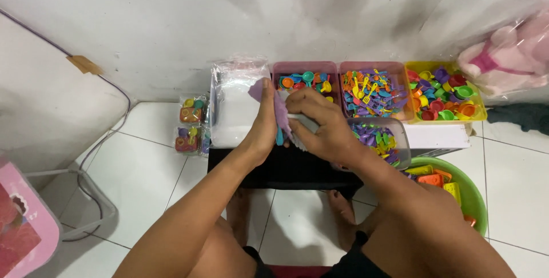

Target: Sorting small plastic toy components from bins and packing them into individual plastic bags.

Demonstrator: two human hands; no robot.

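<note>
Purple toy piece (280,109) pinched between both sets of fingers, left hand (264,123) bracing its flat side while the right hand (320,126) closes over it, seemingly to steady it above the black surface (286,172). Just behind: stacked clear bags (234,106) and pink bins (306,75) of sorted colourful toys within reach.

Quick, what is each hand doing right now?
Left hand: closed on a purple toy piece.
Right hand: closed, gripping the same purple toy piece.
</note>
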